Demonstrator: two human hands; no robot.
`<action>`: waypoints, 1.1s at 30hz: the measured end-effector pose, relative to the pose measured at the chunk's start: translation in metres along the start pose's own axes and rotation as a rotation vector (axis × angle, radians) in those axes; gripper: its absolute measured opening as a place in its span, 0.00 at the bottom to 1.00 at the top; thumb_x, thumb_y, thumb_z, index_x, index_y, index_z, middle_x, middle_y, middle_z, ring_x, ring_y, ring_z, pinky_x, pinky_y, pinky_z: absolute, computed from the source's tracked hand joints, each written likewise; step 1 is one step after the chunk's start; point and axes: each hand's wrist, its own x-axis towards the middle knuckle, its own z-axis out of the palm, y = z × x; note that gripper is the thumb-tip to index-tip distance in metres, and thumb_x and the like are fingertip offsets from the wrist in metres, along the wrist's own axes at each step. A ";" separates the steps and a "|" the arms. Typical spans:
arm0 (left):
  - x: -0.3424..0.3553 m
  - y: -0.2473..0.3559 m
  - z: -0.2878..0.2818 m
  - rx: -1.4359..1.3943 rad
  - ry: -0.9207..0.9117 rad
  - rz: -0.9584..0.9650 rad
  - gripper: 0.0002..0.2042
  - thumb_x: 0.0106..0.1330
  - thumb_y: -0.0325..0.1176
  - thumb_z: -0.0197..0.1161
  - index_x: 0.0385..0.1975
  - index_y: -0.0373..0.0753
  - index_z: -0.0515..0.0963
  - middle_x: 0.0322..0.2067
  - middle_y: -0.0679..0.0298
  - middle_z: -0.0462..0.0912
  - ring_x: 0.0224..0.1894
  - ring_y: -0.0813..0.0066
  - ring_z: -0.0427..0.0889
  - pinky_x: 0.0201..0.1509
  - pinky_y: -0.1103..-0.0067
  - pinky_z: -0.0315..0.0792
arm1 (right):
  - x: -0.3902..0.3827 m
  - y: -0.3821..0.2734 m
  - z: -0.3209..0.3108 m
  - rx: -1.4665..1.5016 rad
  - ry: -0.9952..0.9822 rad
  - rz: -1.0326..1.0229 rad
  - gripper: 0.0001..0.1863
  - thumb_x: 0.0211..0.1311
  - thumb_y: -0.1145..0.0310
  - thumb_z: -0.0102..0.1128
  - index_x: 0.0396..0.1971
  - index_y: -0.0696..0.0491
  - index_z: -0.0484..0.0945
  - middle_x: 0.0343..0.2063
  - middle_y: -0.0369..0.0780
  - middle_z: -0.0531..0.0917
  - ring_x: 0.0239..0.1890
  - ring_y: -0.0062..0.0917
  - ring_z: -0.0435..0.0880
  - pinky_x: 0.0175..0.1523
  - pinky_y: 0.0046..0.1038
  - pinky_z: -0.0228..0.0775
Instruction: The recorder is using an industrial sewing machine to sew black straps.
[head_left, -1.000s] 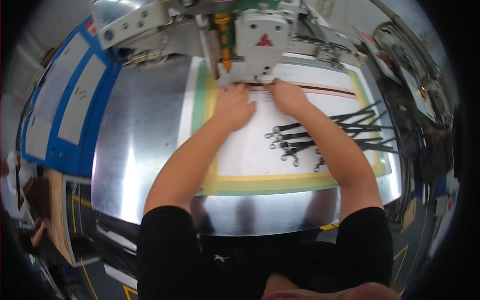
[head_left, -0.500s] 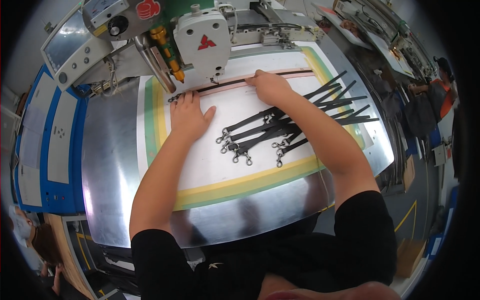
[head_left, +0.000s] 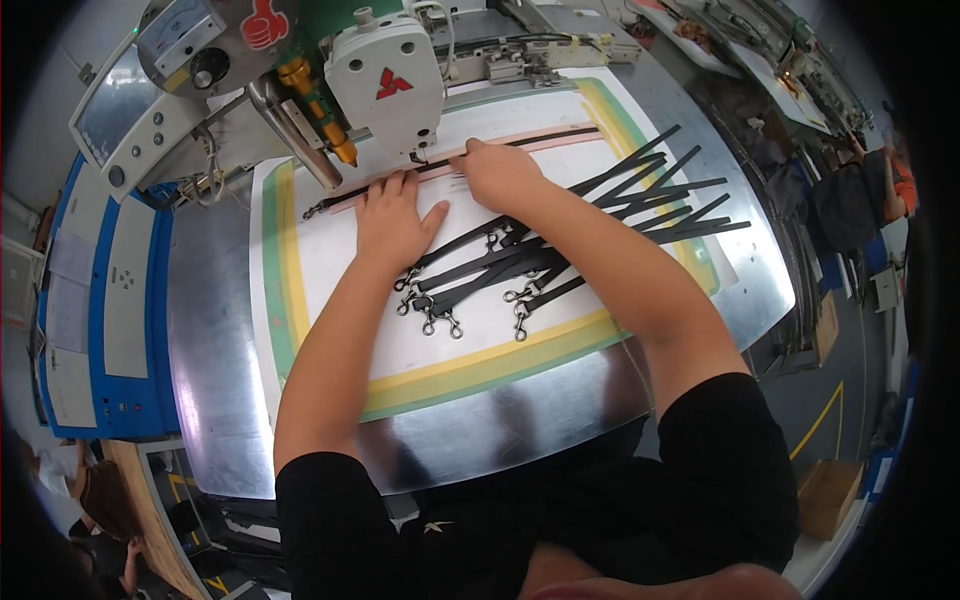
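Note:
A black strap (head_left: pixel 540 136) with a metal snap hook (head_left: pixel 314 208) lies along a pink guide strip on the taped white template (head_left: pixel 330 300), under the sewing machine head (head_left: pixel 385 80). My left hand (head_left: pixel 395 220) rests with spread fingers, tips at the strap just left of the needle area (head_left: pixel 422 155). My right hand (head_left: pixel 500 180) has curled fingers gripping or pinning the strap just right of that area. Between and below my forearms lies a loose pile of several black straps (head_left: pixel 620 210) with snap hooks (head_left: pixel 520 325) at their left ends, partly under my right arm.
A steel table (head_left: pixel 210 370) carries the template. A screen panel (head_left: pixel 105 105) and metal tube (head_left: pixel 300 140) flank the head. A blue cabinet (head_left: pixel 150 310) stands left, a cardboard box (head_left: pixel 830 500) lower right. Co-workers show at far right (head_left: pixel 890 185) and lower left (head_left: pixel 120 560).
The view has swung, bringing more of the machine into sight. Both hands have edged closer together along the strap, toward the needle area. The template sits slightly farther left relative to the head.

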 end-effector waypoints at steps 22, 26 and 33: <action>0.020 0.029 -0.025 0.016 -0.175 -0.104 0.35 0.69 0.63 0.59 0.67 0.44 0.75 0.64 0.53 0.75 0.67 0.50 0.71 0.69 0.53 0.62 | -0.043 0.155 -0.019 0.012 -0.056 0.213 0.24 0.72 0.74 0.49 0.61 0.37 0.82 0.55 0.40 0.82 0.58 0.37 0.84 0.62 0.39 0.77; 0.036 0.054 -0.021 0.010 -0.237 -0.108 0.38 0.66 0.67 0.59 0.68 0.43 0.75 0.64 0.51 0.75 0.68 0.51 0.71 0.70 0.54 0.62 | -0.043 0.141 -0.031 -0.017 -0.103 0.229 0.26 0.70 0.77 0.48 0.62 0.39 0.82 0.57 0.40 0.81 0.60 0.37 0.82 0.63 0.38 0.75; 0.054 0.098 -0.015 -0.027 -0.218 -0.059 0.40 0.64 0.68 0.61 0.67 0.41 0.75 0.64 0.51 0.75 0.68 0.50 0.72 0.71 0.55 0.62 | -0.046 0.150 -0.024 0.012 -0.057 0.150 0.25 0.69 0.77 0.49 0.61 0.40 0.82 0.56 0.41 0.82 0.59 0.38 0.82 0.62 0.39 0.76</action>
